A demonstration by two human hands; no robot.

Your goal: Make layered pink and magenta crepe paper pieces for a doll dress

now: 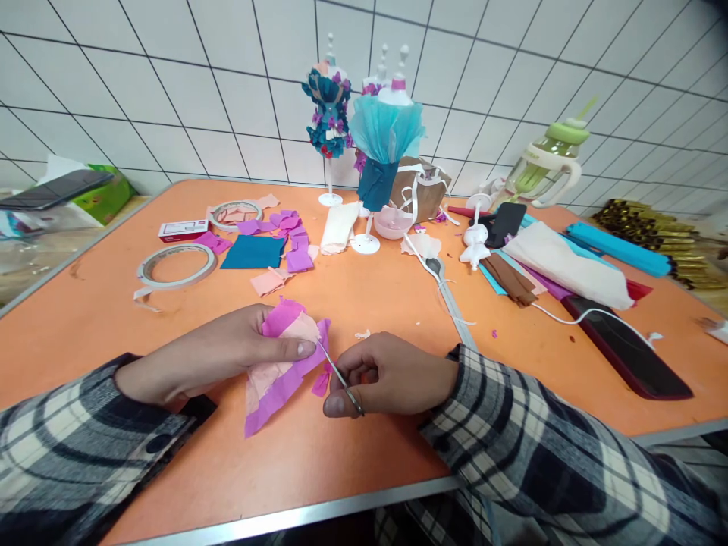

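Note:
Pinched between the thumb and fingers of my left hand (270,345) is layered purple and peach crepe paper (281,387). My right hand (387,375) is closed around the handles of small metal scissors (340,371), whose tips meet the paper's right side near my left thumb. Just left of my right fingers, a small magenta scrap (321,381) is at the paper's edge. A few tiny white bits (362,334) lie on the orange table (364,462) beyond my right hand.
Tape rolls (177,265), a teal paper square (253,252) and purple pieces (299,254) lie behind my left hand. Dressed mannequin stands (380,186) rise at the back. A phone (629,349), paper rolls (617,249) and a green-lidded bottle (546,163) sit to the right.

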